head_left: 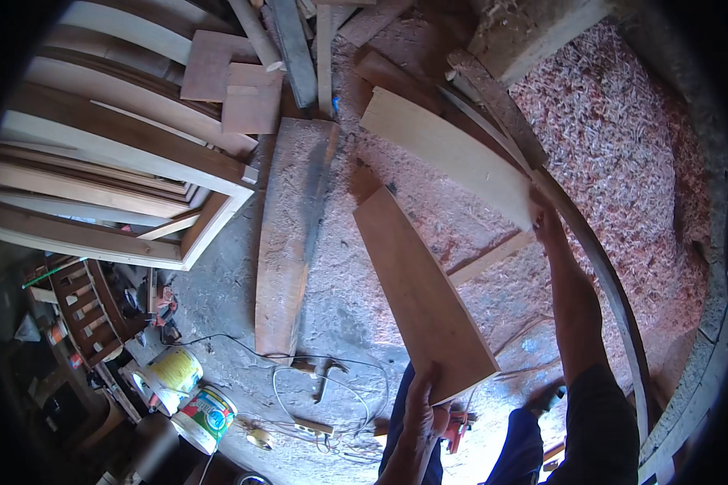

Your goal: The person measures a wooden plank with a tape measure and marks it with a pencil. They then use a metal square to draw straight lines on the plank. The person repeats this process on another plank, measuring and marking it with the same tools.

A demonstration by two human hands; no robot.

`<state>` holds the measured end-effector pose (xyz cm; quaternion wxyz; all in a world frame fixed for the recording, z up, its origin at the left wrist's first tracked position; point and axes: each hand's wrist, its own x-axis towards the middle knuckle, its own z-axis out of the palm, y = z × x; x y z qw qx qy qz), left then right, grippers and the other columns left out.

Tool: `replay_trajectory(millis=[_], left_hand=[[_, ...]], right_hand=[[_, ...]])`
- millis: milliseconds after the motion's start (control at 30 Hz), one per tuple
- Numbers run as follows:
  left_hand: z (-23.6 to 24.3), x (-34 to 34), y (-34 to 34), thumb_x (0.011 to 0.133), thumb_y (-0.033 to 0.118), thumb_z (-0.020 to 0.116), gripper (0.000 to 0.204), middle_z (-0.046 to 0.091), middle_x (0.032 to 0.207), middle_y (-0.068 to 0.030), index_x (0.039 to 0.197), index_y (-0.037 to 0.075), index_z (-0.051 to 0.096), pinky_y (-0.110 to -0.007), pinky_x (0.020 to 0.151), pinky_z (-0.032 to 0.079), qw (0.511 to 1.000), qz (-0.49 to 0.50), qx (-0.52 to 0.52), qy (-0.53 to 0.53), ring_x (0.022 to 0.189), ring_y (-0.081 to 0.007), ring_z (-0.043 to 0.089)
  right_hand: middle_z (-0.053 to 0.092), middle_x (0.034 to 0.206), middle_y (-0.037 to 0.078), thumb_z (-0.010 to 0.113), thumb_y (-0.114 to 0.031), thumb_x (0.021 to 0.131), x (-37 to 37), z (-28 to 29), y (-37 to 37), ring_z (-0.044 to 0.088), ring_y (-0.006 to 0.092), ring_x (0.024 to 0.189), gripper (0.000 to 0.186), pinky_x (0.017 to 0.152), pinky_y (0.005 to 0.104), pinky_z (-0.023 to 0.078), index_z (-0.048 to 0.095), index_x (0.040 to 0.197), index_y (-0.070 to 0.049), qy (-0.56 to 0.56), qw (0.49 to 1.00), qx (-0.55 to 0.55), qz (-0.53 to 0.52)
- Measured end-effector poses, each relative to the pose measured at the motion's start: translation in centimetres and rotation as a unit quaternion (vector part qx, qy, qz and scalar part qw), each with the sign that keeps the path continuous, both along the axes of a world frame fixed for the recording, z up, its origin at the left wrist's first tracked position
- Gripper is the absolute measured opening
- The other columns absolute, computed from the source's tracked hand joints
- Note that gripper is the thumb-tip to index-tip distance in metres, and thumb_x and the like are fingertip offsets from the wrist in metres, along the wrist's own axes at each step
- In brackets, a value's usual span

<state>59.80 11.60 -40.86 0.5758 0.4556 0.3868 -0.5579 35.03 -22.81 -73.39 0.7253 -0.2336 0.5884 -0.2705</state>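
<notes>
A wide reddish-brown board [425, 299] slants up and away from my body in the middle of the view. My left hand [425, 408] is closed on its near end, thumb along the face and the fingers mostly hidden beneath. Farther right lies a paler wooden board [449, 158], running from upper left to lower right. At the near right end of this pale board, my right hand [543, 223] is closed around the corner, with some fingers out of sight. A thick, dusty plank [287, 242] rests on the floor left of the board in my left hand.
Wood shavings [607, 153] are heaped at right, beside a long curved-looking strip [598, 275]. Wooden frames [121, 153] are stacked at left. Buckets [206, 420], a power cord [364, 364] and a hammer-like tool [328, 380] are on the floor at lower left.
</notes>
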Motion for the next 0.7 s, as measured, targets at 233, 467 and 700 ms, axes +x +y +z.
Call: replay_trajectory(millis=[233,467,700], left_hand=[[0.9,0.4,-2.0,0.09,0.027,0.077,0.055,0.069,0.121,-0.014,0.133,0.0,0.056,-0.048,0.096,0.057,0.999,0.045,0.007,-0.008,0.111,-0.0298,0.069],[-0.5,-0.2,1.2,0.09,0.037,0.073,0.054,0.067,0.12,-0.0101,0.133,0.007,0.059,-0.05,0.089,0.055,0.992,-0.076,-0.023,-0.099,0.108,-0.03,0.067],[10.3,0.0,11.3,0.089,0.043,0.069,0.052,0.063,0.123,-0.0115,0.131,0.014,0.058,-0.052,0.083,0.054,0.964,-0.165,-0.04,-0.202,0.114,-0.0323,0.061]], right_hand=[[0.06,0.128,0.009,0.086,-0.024,0.075,13.7,10.4,9.3,0.057,0.0259,0.117,0.07,0.094,0.0497,0.048,0.055,0.136,-0.011,0.05,0.997,0.036,-0.034],[0.069,0.102,0.013,0.095,-0.033,0.066,18.3,31.4,9.0,0.069,0.0251,0.091,0.065,0.078,0.0397,0.058,0.058,0.109,-0.001,0.374,0.856,-0.335,0.126],[0.068,0.098,0.014,0.088,-0.041,0.067,7.0,57.9,19.4,0.067,0.0366,0.097,0.053,0.083,0.0494,0.055,0.065,0.103,-0.01,0.384,0.816,-0.345,0.26]])
